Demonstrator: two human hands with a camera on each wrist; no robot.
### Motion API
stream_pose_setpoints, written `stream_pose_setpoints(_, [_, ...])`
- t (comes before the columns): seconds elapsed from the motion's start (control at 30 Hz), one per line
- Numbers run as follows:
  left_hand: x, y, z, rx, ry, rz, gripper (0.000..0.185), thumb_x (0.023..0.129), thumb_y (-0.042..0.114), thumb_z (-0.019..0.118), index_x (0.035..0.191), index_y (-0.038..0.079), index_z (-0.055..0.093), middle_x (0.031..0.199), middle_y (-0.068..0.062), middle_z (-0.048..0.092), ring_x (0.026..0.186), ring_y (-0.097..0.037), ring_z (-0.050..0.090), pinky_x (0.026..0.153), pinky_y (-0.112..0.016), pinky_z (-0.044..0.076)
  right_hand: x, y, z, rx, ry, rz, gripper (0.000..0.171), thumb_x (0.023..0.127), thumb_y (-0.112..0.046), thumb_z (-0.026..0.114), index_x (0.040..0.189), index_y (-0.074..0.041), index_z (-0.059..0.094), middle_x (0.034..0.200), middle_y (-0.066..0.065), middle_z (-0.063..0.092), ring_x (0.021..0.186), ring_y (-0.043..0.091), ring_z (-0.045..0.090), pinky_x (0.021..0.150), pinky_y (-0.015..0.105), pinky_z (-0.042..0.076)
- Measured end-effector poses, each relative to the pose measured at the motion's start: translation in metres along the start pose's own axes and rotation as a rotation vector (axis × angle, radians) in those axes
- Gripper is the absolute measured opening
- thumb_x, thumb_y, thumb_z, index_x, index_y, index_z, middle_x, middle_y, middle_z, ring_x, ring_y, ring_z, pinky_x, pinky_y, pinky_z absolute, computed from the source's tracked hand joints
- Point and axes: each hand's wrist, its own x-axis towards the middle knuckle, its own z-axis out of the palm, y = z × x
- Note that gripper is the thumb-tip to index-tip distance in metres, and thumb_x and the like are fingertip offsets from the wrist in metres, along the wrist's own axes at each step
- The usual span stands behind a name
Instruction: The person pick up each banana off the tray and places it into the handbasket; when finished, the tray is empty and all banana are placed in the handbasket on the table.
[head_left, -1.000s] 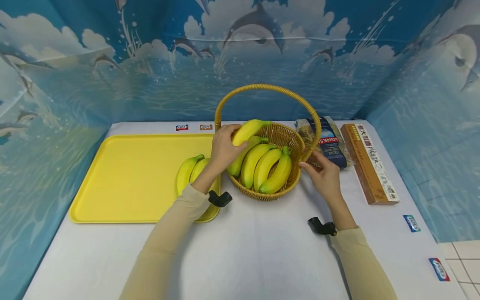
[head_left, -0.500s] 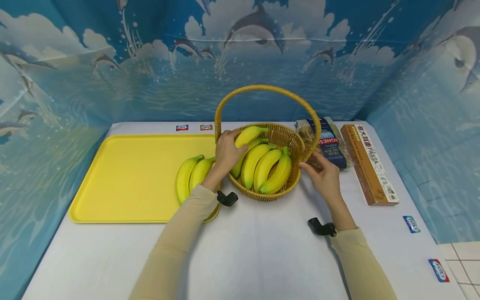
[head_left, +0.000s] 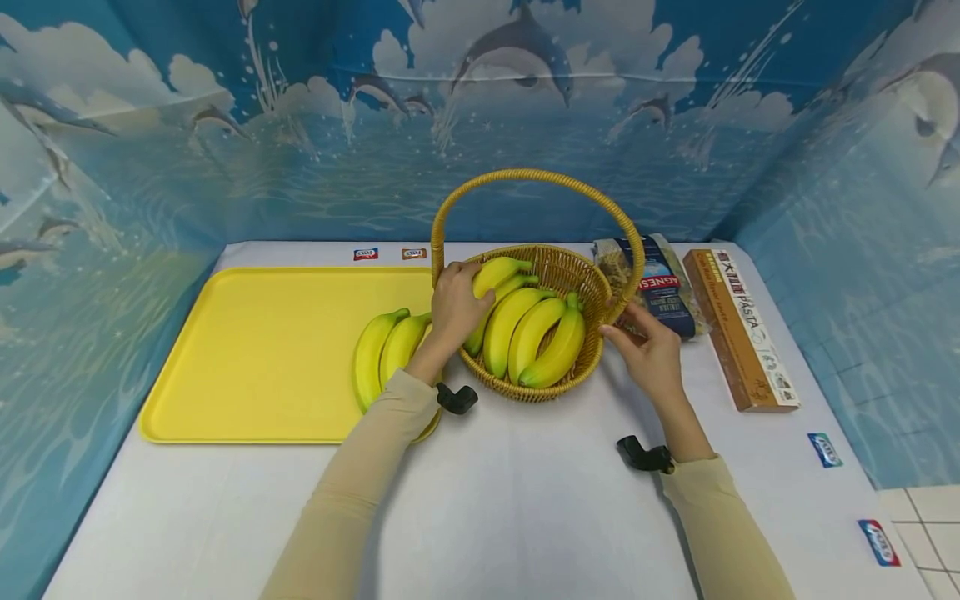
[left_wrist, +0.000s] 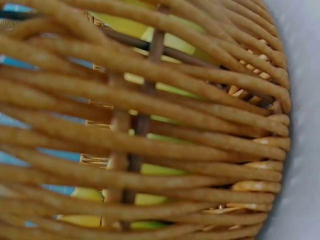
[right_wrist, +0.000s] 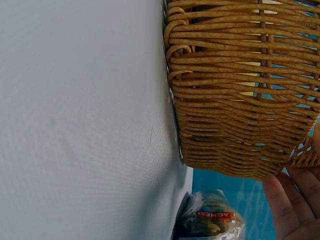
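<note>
In the head view, a woven basket (head_left: 536,397) with a tall arched handle holds several bananas (head_left: 531,329). My left hand (head_left: 457,304) is at the basket's left side and grips a banana (head_left: 501,271) lying over the leftmost one, thumb on its near side; the far fingers are partly hidden. My right hand (head_left: 651,350) holds the basket's right rim near the handle's foot. In the right wrist view, its fingers (right_wrist: 282,202) touch the wicker wall. The left wrist view shows only the wicker side (left_wrist: 190,125), yellow fruit behind the gaps.
Left of the basket lies a yellow tray (head_left: 262,358); more bananas (head_left: 378,354) sit at its right end, partly behind my left forearm. A pasta bag (head_left: 660,287) and a brown pasta box (head_left: 738,329) lie to the right. Small cards, such as this one (head_left: 825,450), dot the white table (head_left: 540,500).
My left hand has lowered the banana into the basket, moving slightly right and toward me, mostly in the first half second. My right hand has stayed on the rim.
</note>
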Motion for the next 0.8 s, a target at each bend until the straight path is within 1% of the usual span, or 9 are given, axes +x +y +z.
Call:
stream_pose_setpoints(0.07, [-0.001, 0.0, 0.0, -0.005, 0.018, 0.021, 0.044, 0.087, 0.021, 0.073, 0.127, 0.005, 0.064, 0.125, -0.016, 0.061, 0.115, -0.032, 0.058, 0.095, -0.045, 0.051, 0.0, 0.0, 0.0, 0.002, 0.0, 0.001, 0.044, 0.087, -0.007, 0.072, 0.13, -0.004, 0.063, 0.121, 0.02, 0.067, 0.102, -0.018, 0.054, 0.078, 0.004, 0.047])
stream_pose_setpoints(0.17, [-0.004, 0.001, 0.0, -0.023, 0.058, 0.071, 0.043, 0.087, 0.02, 0.073, 0.126, 0.004, 0.065, 0.123, -0.016, 0.06, 0.114, -0.032, 0.056, 0.094, -0.044, 0.05, -0.001, 0.001, -0.001, -0.005, 0.0, 0.005, 0.044, 0.088, -0.009, 0.071, 0.131, -0.005, 0.063, 0.121, 0.019, 0.067, 0.102, -0.018, 0.053, 0.079, 0.004, 0.047])
stream_pose_setpoints(0.27, [-0.015, 0.005, -0.005, -0.054, 0.091, 0.136, 0.042, 0.087, 0.019, 0.073, 0.125, 0.003, 0.065, 0.123, -0.016, 0.059, 0.114, -0.032, 0.053, 0.094, -0.044, 0.048, -0.001, 0.002, -0.001, -0.016, 0.0, 0.007, 0.044, 0.088, -0.01, 0.071, 0.131, -0.004, 0.062, 0.122, 0.019, 0.067, 0.103, -0.019, 0.053, 0.079, 0.004, 0.047])
stream_pose_setpoints(0.37, [-0.031, 0.01, -0.02, -0.111, 0.109, 0.193, 0.042, 0.087, 0.019, 0.072, 0.124, 0.001, 0.065, 0.125, -0.016, 0.058, 0.115, -0.033, 0.051, 0.094, -0.046, 0.046, -0.002, 0.002, -0.001, -0.015, 0.001, 0.004, 0.044, 0.088, -0.01, 0.071, 0.131, -0.003, 0.062, 0.122, 0.019, 0.067, 0.103, -0.018, 0.053, 0.079, 0.004, 0.047])
stream_pose_setpoints(0.47, [-0.05, 0.012, -0.043, -0.193, 0.127, 0.207, 0.044, 0.086, 0.018, 0.072, 0.126, 0.001, 0.064, 0.127, -0.016, 0.058, 0.117, -0.033, 0.05, 0.097, -0.048, 0.043, -0.001, 0.002, 0.0, -0.01, 0.002, -0.004, 0.045, 0.088, -0.009, 0.072, 0.131, -0.003, 0.062, 0.122, 0.02, 0.067, 0.103, -0.018, 0.054, 0.078, 0.004, 0.047])
stream_pose_setpoints(0.53, [-0.063, 0.007, -0.062, -0.239, 0.145, 0.182, 0.048, 0.085, 0.018, 0.072, 0.129, 0.002, 0.062, 0.13, -0.016, 0.056, 0.121, -0.033, 0.048, 0.099, -0.05, 0.041, -0.001, 0.001, 0.0, -0.009, 0.003, -0.011, 0.045, 0.087, -0.008, 0.072, 0.131, -0.003, 0.062, 0.121, 0.02, 0.067, 0.103, -0.018, 0.053, 0.078, 0.004, 0.047])
stream_pose_setpoints(0.6, [-0.074, -0.003, -0.08, -0.28, 0.168, 0.141, 0.052, 0.086, 0.018, 0.072, 0.134, 0.004, 0.058, 0.133, -0.017, 0.053, 0.123, -0.033, 0.046, 0.099, -0.051, 0.039, -0.001, 0.0, 0.0, -0.015, 0.004, -0.013, 0.046, 0.087, -0.007, 0.072, 0.131, -0.002, 0.062, 0.121, 0.021, 0.067, 0.103, -0.019, 0.052, 0.078, 0.004, 0.047])
stream_pose_setpoints(0.7, [-0.088, -0.027, -0.105, -0.315, 0.218, 0.063, 0.058, 0.086, 0.017, 0.072, 0.14, 0.005, 0.052, 0.137, -0.018, 0.047, 0.124, -0.033, 0.045, 0.099, -0.051, 0.039, 0.0, 0.0, 0.0, -0.024, 0.008, -0.008, 0.046, 0.086, -0.004, 0.072, 0.13, -0.001, 0.062, 0.12, 0.022, 0.067, 0.101, -0.02, 0.051, 0.077, 0.002, 0.046])
stream_pose_setpoints(0.8, [-0.099, -0.053, -0.121, -0.321, 0.274, -0.017, 0.063, 0.087, 0.015, 0.071, 0.144, 0.005, 0.047, 0.14, -0.02, 0.044, 0.123, -0.034, 0.045, 0.098, -0.051, 0.04, 0.0, 0.0, 0.001, -0.039, 0.011, 0.002, 0.045, 0.085, -0.001, 0.072, 0.129, 0.003, 0.061, 0.12, 0.025, 0.066, 0.102, -0.017, 0.053, 0.076, 0.002, 0.046])
